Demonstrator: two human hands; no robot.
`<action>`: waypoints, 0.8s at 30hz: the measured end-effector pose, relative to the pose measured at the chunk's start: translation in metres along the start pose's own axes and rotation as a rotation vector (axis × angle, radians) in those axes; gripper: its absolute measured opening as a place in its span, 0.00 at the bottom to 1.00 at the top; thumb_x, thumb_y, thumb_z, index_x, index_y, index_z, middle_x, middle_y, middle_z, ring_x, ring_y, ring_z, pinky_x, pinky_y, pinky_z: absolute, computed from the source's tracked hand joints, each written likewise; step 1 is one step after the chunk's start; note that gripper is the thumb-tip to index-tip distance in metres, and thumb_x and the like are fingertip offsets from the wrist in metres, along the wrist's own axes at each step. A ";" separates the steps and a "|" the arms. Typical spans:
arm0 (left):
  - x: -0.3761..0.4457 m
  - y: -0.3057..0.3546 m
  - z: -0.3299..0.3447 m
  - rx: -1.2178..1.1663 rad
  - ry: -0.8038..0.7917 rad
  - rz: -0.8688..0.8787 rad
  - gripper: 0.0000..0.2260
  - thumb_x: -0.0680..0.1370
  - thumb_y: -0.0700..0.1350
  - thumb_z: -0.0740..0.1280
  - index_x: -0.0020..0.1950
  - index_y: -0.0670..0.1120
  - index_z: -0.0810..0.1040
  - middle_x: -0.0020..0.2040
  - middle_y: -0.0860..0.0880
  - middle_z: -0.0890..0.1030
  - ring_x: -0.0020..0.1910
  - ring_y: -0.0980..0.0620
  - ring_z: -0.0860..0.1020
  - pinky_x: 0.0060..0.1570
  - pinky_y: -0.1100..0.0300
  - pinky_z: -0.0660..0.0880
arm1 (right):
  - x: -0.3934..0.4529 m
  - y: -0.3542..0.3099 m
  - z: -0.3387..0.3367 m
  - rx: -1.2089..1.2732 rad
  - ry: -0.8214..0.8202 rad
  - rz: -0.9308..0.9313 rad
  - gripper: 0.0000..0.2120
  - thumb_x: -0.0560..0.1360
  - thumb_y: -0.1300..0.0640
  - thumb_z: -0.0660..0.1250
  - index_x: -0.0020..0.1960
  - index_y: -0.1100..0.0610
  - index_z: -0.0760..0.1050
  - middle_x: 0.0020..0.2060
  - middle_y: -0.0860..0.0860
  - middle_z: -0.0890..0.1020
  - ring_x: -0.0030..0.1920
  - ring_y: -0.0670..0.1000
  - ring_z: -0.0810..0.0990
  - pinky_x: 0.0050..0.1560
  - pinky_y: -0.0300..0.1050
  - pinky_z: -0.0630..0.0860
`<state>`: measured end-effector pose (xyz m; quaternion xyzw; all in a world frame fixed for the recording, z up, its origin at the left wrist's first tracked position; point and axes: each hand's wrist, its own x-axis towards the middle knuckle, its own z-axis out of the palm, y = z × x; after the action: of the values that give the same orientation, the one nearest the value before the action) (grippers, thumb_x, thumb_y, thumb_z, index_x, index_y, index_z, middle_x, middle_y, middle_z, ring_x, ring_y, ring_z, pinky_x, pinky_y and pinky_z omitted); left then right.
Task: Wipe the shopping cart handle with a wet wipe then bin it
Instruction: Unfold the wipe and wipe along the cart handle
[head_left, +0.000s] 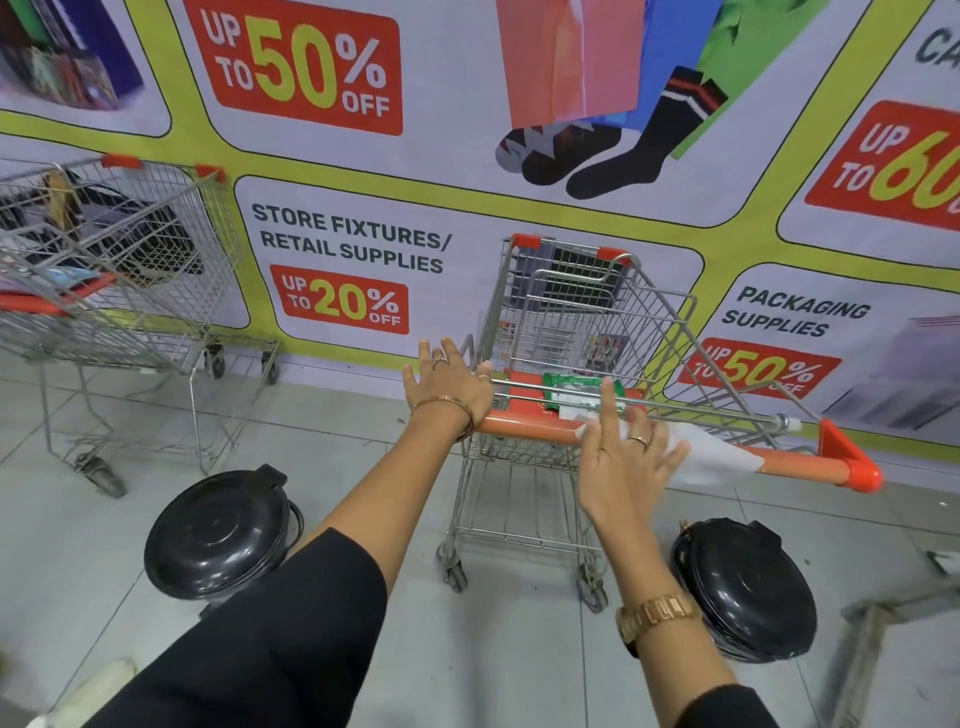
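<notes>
A wire shopping cart (571, 312) stands in front of me, its orange handle (800, 462) running across at hand height. A white wet wipe (711, 457) is draped over the handle's middle-right part. My right hand (623, 457) lies flat on the wipe's left end, fingers spread, pressing it on the handle. My left hand (447, 387) rests on the handle's left end with the fingers stretched out and apart. A green wet wipe pack (582, 392) lies on the cart's child seat behind the handle.
Two black lidded bins stand on the tiled floor, one at the lower left (218, 535) and one at the lower right (743, 587) of the cart. A second cart (114, 270) with bags stands at the left. A printed sale banner (363, 249) covers the wall behind.
</notes>
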<state>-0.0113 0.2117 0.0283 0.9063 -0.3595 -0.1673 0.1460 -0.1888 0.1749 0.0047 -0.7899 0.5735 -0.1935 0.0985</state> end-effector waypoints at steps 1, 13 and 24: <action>0.000 0.000 0.000 0.005 0.001 0.000 0.30 0.80 0.57 0.46 0.76 0.42 0.43 0.78 0.44 0.50 0.77 0.48 0.41 0.74 0.45 0.42 | -0.001 -0.003 0.001 0.002 -0.009 -0.014 0.24 0.78 0.47 0.45 0.73 0.39 0.46 0.72 0.57 0.63 0.73 0.61 0.53 0.71 0.63 0.38; 0.004 -0.001 -0.002 0.032 0.000 0.008 0.30 0.80 0.58 0.45 0.76 0.42 0.44 0.78 0.44 0.51 0.77 0.47 0.42 0.74 0.45 0.43 | 0.002 -0.019 0.001 0.024 -0.101 0.003 0.25 0.76 0.41 0.46 0.71 0.35 0.43 0.73 0.55 0.61 0.73 0.60 0.50 0.68 0.69 0.36; 0.004 -0.001 -0.003 -0.024 -0.009 -0.005 0.30 0.80 0.56 0.47 0.76 0.42 0.43 0.78 0.44 0.51 0.77 0.47 0.42 0.74 0.45 0.44 | 0.010 0.003 -0.006 0.001 -0.034 0.091 0.25 0.78 0.46 0.46 0.72 0.38 0.42 0.73 0.55 0.61 0.74 0.60 0.49 0.70 0.66 0.39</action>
<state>-0.0066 0.2105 0.0300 0.9046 -0.3560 -0.1759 0.1550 -0.1914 0.1652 0.0108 -0.7660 0.6071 -0.1756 0.1174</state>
